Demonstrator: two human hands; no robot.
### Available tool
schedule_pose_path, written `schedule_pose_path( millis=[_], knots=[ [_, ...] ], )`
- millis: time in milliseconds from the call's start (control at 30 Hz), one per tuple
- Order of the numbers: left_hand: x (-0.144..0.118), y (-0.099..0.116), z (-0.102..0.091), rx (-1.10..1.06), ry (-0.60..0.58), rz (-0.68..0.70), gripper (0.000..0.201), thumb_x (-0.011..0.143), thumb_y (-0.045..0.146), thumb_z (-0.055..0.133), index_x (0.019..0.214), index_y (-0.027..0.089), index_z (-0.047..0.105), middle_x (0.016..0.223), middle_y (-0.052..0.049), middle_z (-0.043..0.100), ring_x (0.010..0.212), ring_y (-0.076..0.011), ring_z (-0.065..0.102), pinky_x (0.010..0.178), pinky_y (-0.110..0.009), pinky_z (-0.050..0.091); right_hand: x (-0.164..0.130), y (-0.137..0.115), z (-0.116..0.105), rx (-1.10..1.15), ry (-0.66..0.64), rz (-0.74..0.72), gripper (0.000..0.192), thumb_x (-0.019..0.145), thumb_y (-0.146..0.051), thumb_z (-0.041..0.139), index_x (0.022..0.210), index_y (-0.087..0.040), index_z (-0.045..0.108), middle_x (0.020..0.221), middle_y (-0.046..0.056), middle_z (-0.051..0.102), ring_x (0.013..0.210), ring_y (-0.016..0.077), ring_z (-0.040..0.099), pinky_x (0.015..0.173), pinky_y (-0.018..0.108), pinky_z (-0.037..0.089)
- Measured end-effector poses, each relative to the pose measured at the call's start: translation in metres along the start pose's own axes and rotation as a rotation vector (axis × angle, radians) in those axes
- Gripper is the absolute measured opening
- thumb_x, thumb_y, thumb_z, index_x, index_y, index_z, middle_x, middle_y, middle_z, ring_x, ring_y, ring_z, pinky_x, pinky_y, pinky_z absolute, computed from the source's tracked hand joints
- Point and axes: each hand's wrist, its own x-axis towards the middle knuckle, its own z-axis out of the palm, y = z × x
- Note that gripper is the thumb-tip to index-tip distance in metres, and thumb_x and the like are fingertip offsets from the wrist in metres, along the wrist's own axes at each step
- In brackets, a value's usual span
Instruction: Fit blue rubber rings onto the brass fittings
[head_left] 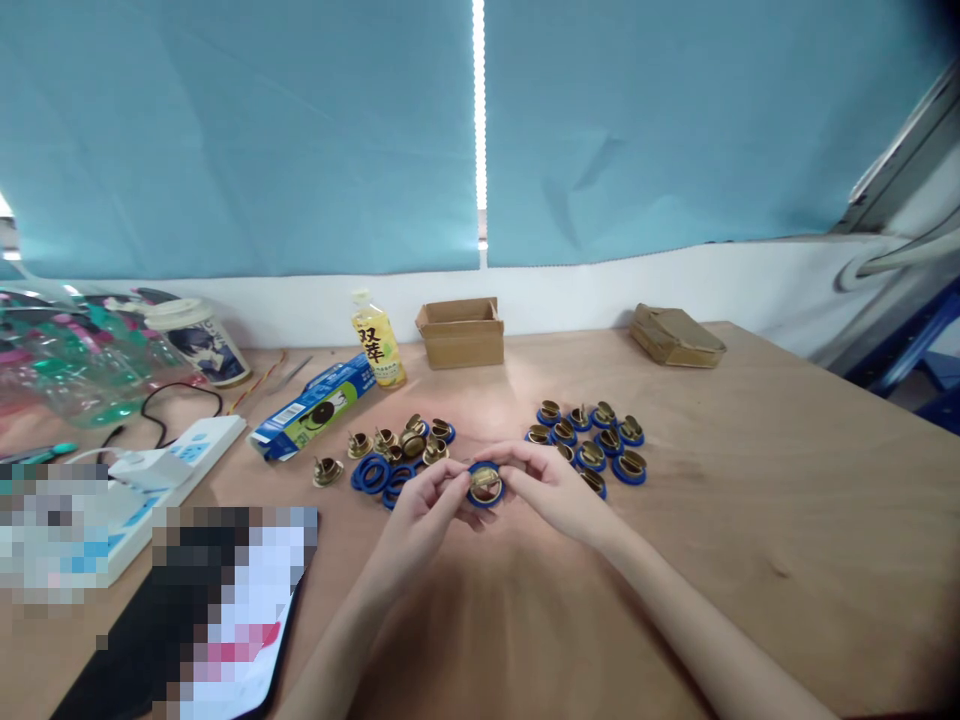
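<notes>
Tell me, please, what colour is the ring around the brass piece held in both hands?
Blue: the ring shows best in the head view.

Between the left hand (424,500) and the right hand (544,480), a round brass-gold metal fitting ringed in deep blue rubber (486,485) is showing gold against blue. Just beyond the right hand, a cluster of gold fittings seated in blue rings (592,440) is repeating that pairing. Beyond the left hand, loose gold fittings and bare blue rings (394,455) are lying mixed on the pale tan wooden tabletop (787,480). Farther beyond the left hand, a yellow drink bottle with black characters (377,340) and a blue-and-green printed carton (311,408) are showing, with a plain brown cardboard box (460,332) beside.
</notes>
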Motion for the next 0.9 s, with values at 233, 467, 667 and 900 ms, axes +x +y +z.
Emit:
schedule_pose_path(
  millis=[233,467,667,900],
  knots=[
    [0.002,-0.007,-0.001,0.04,0.062,0.078,0.031,0.087,0.047,0.066,0.094,0.017,0.063,0.088,-0.005,0.074,0.075,-0.0185,0.072,0.067,-0.029,0.058,-0.001,-0.003,-0.005,-0.211,0.031,0.007,0.014,0.096,-0.029,0.054,0.094,-0.02,0.064,0.086,0.002,0.066,0.081,0.0161,0.06,0.073,0.03,0.047],
    [0.005,-0.016,-0.001,0.028,0.079,0.009,0.035,0.087,0.05,0.065,0.099,0.017,0.063,0.088,-0.005,0.074,0.075,-0.0197,0.073,0.067,-0.031,0.059,-0.002,0.001,-0.004,-0.496,0.003,-0.149,0.018,0.098,-0.017,0.044,0.095,-0.019,0.061,0.085,0.003,0.064,0.078,0.0173,0.058,0.071,0.029,0.045],
    [0.005,-0.014,-0.003,0.038,0.138,-0.016,0.037,0.088,0.051,0.062,0.104,0.018,0.067,0.101,-0.007,0.073,0.087,-0.0194,0.07,0.078,-0.031,0.057,-0.004,0.006,0.001,-0.619,-0.006,-0.258,0.023,0.097,-0.013,0.045,0.107,-0.024,0.063,0.105,0.007,0.066,0.099,0.0223,0.06,0.086,0.035,0.046],
    [0.01,-0.011,-0.008,0.09,0.346,0.088,0.051,0.073,0.039,0.077,0.117,0.018,0.061,0.119,-0.011,0.07,0.103,-0.0235,0.069,0.09,-0.036,0.055,0.0,0.013,0.003,-0.432,0.172,-0.076,0.019,0.097,-0.022,0.049,0.113,-0.021,0.059,0.083,0.002,0.068,0.068,0.0158,0.063,0.059,0.027,0.045]
  ],
)
